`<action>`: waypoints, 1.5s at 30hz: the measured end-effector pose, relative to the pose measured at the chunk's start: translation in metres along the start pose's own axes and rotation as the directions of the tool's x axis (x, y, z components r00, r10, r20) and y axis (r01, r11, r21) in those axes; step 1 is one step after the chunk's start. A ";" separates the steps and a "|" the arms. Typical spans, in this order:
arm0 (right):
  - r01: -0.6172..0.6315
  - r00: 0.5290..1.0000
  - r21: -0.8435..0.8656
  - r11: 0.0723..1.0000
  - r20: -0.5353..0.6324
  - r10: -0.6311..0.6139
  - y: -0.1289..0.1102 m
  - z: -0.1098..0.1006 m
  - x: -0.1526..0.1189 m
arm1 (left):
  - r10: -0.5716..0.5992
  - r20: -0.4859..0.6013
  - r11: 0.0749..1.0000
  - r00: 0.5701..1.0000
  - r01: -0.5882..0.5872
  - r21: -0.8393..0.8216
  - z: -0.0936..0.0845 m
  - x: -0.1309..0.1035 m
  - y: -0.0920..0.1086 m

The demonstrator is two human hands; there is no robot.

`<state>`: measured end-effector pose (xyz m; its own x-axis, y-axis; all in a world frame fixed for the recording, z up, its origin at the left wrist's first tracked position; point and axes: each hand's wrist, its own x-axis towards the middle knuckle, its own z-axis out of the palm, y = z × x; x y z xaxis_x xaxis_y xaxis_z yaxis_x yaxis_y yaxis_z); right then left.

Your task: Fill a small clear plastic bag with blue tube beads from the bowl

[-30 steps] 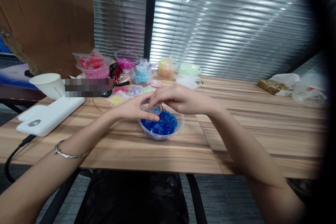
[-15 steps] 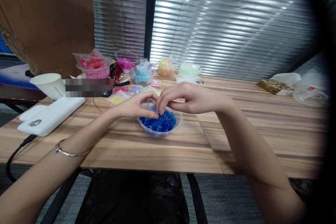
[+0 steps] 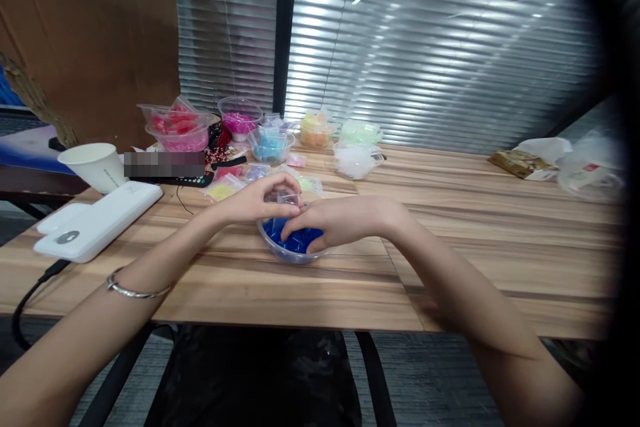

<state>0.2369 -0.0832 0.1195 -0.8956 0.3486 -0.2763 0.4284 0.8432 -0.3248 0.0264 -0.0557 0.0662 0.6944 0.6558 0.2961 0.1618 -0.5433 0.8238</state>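
A clear round plastic bowl (image 3: 293, 257) stands on the table before me, holding short, thin, shiny blue pieces (image 3: 300, 240). My left hand (image 3: 267, 200) is at the bowl's far left side, its thumb and fingers curled around a small clear plastic bag (image 3: 287, 199) above the blue pieces. Reaching into the bowl from the right is my right hand (image 3: 333, 220). Its thumb and index finger are apart, with the tips down at the blue pieces; its other fingers are partly hidden near the left hand.
Behind the bowl lie small bags, one yellow (image 3: 223, 188). Farther back are tubs of red (image 3: 175, 130), magenta (image 3: 240, 121), light blue (image 3: 271, 147), orange (image 3: 316, 132) and white pieces (image 3: 356, 161). On the left are a paper cup (image 3: 95, 167), a white power bank (image 3: 100, 220) and a remote (image 3: 193, 179).
My right hand has moved down into the bowl from above it, its thumb and index finger spreading apart. My left hand stays nearly in place; the clear bag in it shows more plainly.
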 end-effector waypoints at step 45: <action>0.165 0.903 -0.054 0.985 -0.392 -0.173 -0.006 -0.023 -0.018 | -0.038 0.162 0.993 0.986 0.055 -0.106 0.003 -0.001 -0.001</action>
<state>0.2478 -0.0850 0.1471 -0.9301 0.3299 0.1614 0.2679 0.9100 -0.3165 0.0278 -0.0576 0.0635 0.7919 0.5826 0.1828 0.1249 -0.4477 0.8854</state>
